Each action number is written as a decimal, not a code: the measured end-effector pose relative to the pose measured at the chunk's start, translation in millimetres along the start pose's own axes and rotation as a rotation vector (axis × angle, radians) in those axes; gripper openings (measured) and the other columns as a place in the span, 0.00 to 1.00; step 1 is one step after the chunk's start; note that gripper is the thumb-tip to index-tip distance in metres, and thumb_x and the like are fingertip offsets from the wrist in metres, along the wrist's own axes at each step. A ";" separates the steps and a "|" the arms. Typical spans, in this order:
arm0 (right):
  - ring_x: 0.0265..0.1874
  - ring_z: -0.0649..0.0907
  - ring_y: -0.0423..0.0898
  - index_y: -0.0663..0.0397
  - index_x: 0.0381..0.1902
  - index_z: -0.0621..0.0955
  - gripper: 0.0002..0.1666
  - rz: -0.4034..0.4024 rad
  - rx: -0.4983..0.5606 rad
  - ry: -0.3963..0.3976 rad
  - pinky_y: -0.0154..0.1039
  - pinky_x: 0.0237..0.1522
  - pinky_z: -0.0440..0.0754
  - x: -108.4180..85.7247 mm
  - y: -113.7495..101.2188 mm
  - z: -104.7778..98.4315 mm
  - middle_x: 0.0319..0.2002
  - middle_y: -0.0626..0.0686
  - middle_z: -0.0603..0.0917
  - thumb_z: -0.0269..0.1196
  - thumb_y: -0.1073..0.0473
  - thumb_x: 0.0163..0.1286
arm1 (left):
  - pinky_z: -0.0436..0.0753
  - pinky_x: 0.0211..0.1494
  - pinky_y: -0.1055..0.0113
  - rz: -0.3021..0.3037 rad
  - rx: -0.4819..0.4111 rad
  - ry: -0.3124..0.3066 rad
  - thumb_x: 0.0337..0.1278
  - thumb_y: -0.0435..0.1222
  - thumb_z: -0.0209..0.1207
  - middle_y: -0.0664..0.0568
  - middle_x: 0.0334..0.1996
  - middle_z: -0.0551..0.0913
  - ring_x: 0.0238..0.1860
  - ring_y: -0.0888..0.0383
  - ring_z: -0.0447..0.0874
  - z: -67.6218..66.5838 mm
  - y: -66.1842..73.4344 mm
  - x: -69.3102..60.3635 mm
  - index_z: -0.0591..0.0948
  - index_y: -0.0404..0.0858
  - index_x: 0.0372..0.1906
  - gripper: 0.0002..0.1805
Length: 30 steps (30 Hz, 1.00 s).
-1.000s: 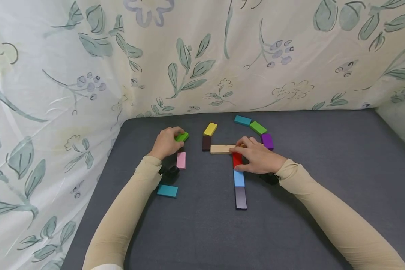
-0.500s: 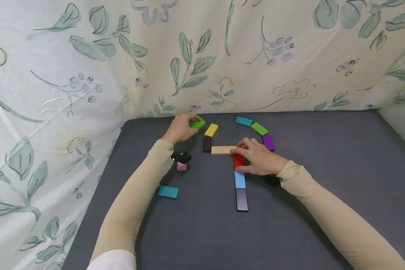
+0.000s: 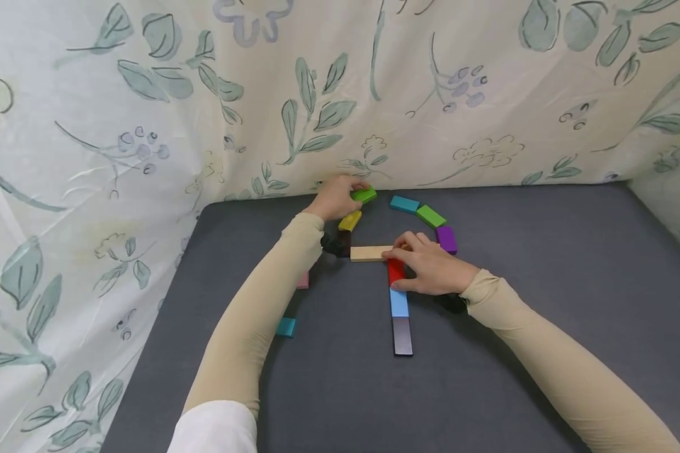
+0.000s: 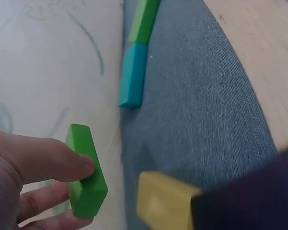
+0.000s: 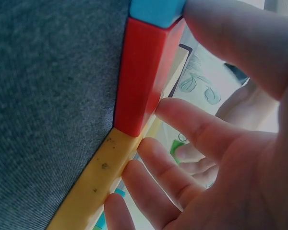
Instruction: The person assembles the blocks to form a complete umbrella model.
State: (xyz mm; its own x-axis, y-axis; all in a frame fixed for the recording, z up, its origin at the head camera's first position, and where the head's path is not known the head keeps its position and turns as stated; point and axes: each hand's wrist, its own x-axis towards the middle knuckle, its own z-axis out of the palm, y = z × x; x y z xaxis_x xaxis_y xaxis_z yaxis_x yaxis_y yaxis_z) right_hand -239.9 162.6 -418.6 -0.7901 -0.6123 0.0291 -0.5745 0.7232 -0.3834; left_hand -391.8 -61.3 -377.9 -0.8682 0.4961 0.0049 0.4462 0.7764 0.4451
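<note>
- Pinched between the thumb and fingers of the left hand, a green block seems lifted, by the tabletop's far edge.
- Placing that block looks like the step in hand: it is near the gap between the yellow block and the teal block, which lies near the far edge.
- Filling that gap would call for lowering it flat, turned to meet its neighbours, with the black wrist device kept off the partly hidden brown block.
- Relaxed fingers of the right hand rest against the wooden strip, the thumb by the joint of the red block and light-blue block; this seems a steadying touch.
- Red butts against the strip's near side; light-blue and then a grey block run on towards the near edge.
- From the teal block, a second green block and a purple block curve down the right side.
- Towards the left edge, a pink block and another teal piece lie partly behind the left sleeve.
- No container shows; apart from the pinched one, the blocks lie directly on the tabletop.
</note>
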 end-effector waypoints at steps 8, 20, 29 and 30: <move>0.53 0.73 0.56 0.53 0.68 0.79 0.34 -0.004 0.003 0.001 0.48 0.47 0.75 0.8 1.0 -1.6 0.60 0.60 0.74 0.73 0.48 0.68 | 0.77 0.66 0.55 0.013 0.102 -0.036 0.65 0.34 0.66 0.47 0.60 0.84 0.61 0.50 0.80 15.1 14.7 24.5 0.84 0.44 0.62 0.21; 0.53 0.74 0.57 0.54 0.67 0.80 0.34 -0.014 -0.015 0.013 0.50 0.48 0.76 -2.0 0.3 0.8 0.60 0.61 0.74 0.73 0.50 0.67 | 0.77 0.65 0.54 -0.019 0.138 -0.075 0.66 0.35 0.65 0.48 0.60 0.82 0.57 0.51 0.78 29.2 16.1 30.7 0.83 0.45 0.62 0.20; 0.53 0.73 0.57 0.53 0.67 0.80 0.34 -0.015 -0.013 0.009 0.50 0.48 0.75 -2.5 2.3 3.2 0.60 0.60 0.74 0.73 0.50 0.67 | 0.77 0.64 0.54 -0.002 0.147 -0.068 0.65 0.34 0.65 0.48 0.58 0.83 0.57 0.50 0.79 33.7 14.2 28.9 0.84 0.44 0.61 0.20; 0.53 0.73 0.57 0.53 0.68 0.80 0.34 -0.015 -0.013 0.009 0.50 0.48 0.75 -2.5 2.2 3.2 0.60 0.60 0.74 0.73 0.50 0.67 | 0.77 0.64 0.54 -0.002 0.147 -0.068 0.65 0.34 0.65 0.48 0.58 0.83 0.56 0.50 0.79 34.1 13.8 29.0 0.84 0.44 0.61 0.20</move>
State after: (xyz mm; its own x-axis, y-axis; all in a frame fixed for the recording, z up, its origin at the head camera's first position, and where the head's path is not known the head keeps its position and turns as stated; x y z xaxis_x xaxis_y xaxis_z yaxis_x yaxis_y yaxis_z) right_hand -238.5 164.6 -422.4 -0.7829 -0.6206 0.0430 -0.5894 0.7179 -0.3704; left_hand -403.4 -22.9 -402.2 -0.8547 0.5157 -0.0593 0.4755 0.8235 0.3094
